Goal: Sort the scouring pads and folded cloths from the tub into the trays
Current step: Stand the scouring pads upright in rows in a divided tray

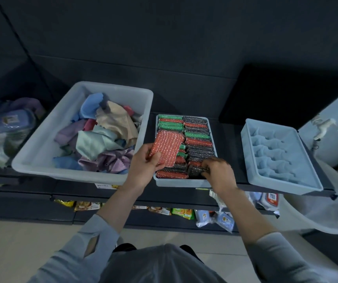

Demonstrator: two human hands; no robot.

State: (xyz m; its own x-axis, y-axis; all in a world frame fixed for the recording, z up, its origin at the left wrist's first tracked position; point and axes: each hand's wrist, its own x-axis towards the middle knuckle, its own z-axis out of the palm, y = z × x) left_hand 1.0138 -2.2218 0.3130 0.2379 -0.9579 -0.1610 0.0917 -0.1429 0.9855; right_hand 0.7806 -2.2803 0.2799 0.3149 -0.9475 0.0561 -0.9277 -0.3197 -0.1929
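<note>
A large grey tub on the left of the shelf holds a loose heap of crumpled cloths in blue, beige, purple and green. The middle tray is packed with upright red, green and dark scouring pads. My left hand grips a red scouring pad flat above the tray's left column. My right hand has its fingers curled into the dark pads at the tray's front right; the grip is blurred. The right tray holds rows of folded light-blue cloths.
All three containers stand on a dark shelf against a dark back wall. Bagged goods lie at the far left. Packaged items fill the shelf below. A white round bin stands at the right.
</note>
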